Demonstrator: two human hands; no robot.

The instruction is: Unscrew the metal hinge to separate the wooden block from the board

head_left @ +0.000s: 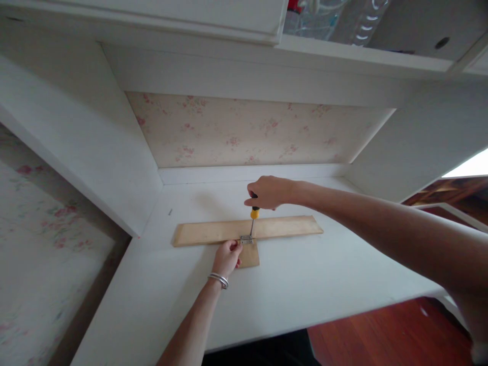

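Observation:
My right hand (269,192) is wrapped round the handle of a screwdriver (254,213) with a black and yellow grip. The screwdriver stands nearly upright, its tip down at a small metal hinge (246,239). That hinge lies across the joint between a long wooden board (209,232) and a short wooden piece (250,255) in front of it. At the hinge's left edge, the fingers of my left hand (227,256) are pinched together, pressing on or holding it. A silver bangle circles my left wrist. The screw under the tip is too small to make out.
The wood rests on a white desktop (152,284) between white side panels. A small dark screw-like piece (170,212) lies at the back left. Overhead is a white cabinet (190,20) with an open compartment holding clear plastic items. Red flooring (381,335) shows beyond the front edge.

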